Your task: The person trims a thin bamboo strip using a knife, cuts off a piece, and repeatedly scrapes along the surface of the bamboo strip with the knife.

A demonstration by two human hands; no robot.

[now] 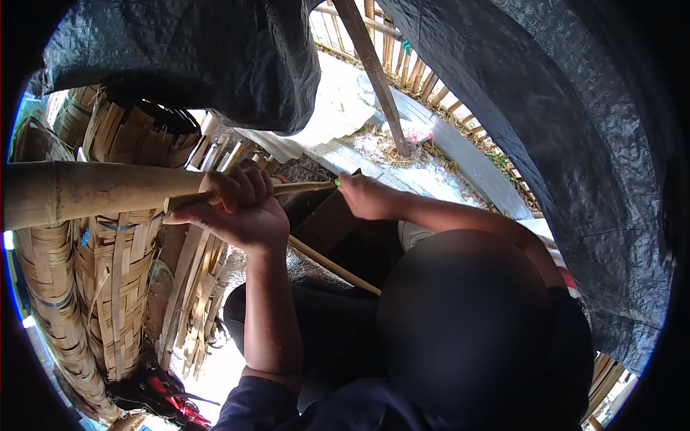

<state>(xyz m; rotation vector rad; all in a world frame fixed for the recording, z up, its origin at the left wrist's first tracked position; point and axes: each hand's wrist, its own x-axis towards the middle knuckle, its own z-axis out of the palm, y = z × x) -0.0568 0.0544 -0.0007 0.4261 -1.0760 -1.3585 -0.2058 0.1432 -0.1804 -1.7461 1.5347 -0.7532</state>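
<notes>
My left hand is wrapped round a thin bamboo strip, its cut end poking out past my thumb. Just behind that end lies a thick bamboo pole, coming in from the left. At the strip's other end my right hand is closed, fingers curled. A small green bit and a dark tip show at those fingers; what they belong to, I cannot make out. Below my hands, a slim stick slants across towards my dark-clothed legs.
Tall woven bamboo baskets stand at the left, beside a stack of split bamboo pieces. Black sheeting hangs overhead and to the right. A wooden post stands ahead, before metal sheets and a bamboo fence.
</notes>
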